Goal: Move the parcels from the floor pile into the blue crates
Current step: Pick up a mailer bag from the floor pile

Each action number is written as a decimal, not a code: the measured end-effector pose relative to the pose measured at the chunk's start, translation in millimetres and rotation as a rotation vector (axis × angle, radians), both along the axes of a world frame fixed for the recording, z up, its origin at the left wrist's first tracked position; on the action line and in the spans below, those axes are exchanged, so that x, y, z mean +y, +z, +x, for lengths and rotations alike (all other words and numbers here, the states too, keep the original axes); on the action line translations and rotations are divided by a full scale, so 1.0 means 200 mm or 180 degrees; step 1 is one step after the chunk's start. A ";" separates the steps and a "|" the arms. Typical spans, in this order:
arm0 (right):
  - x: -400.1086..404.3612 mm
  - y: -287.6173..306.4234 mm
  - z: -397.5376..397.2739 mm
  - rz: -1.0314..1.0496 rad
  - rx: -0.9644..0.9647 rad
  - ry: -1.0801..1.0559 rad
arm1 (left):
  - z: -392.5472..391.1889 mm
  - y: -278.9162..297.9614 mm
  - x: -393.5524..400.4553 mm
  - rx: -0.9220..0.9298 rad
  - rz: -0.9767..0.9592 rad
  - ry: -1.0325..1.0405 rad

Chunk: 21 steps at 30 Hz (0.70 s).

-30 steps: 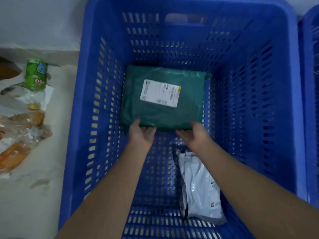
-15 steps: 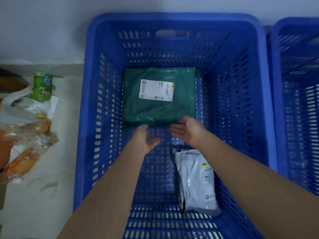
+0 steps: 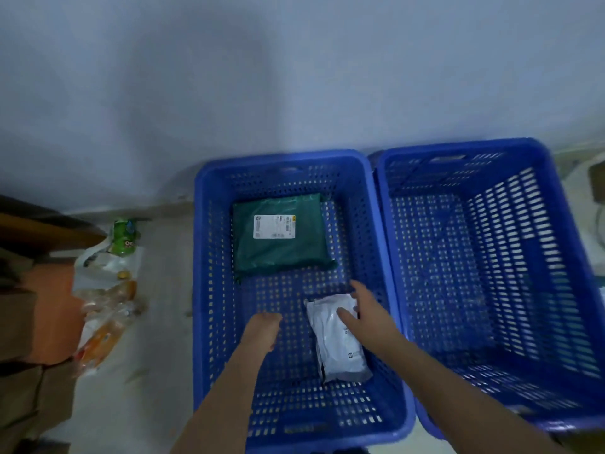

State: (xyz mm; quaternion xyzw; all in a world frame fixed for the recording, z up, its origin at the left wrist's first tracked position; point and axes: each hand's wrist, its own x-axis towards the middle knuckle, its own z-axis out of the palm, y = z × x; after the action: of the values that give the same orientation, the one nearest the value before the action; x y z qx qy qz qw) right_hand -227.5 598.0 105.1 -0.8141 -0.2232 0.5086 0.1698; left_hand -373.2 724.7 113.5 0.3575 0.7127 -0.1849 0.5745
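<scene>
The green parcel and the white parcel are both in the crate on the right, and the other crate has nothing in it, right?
Not quite. The head view shows the green parcel and the white parcel both in the left crate. It is the right crate that has nothing in it.

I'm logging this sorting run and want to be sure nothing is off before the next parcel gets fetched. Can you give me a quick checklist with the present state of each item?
1. Green parcel lies flat in the left crate, label up: ok.
2. White parcel lies on the same crate's floor, apart from the green one: ok.
3. Left hand holds nothing: ok.
4. Right hand clear of the white parcel: not ok, its fingers rest on it.
5. Right crate has room: ok, no parcels visible inside.
6. Floor pile of parcels in reach: cannot tell, out of view.
</scene>
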 end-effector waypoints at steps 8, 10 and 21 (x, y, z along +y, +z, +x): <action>-0.18 0.56 0.22 0.0205 -0.0216 -0.1046 | 0.19 0.50 -0.03 -0.0715 0.0467 -0.0259; -0.29 0.67 0.22 0.0235 -0.0179 -0.1264 | 0.22 0.59 -0.09 -0.0713 0.0484 -0.0503; -1.23 0.87 0.02 0.0106 -0.0155 -0.3599 | 0.51 0.82 -0.63 -0.0969 0.0472 -0.2304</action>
State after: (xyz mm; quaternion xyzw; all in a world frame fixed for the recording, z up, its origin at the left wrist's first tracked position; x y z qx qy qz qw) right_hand -223.6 352.0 280.0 -0.8156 0.2357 0.3159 0.4235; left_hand -271.0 598.1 277.9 0.6494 0.4588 -0.2683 0.5439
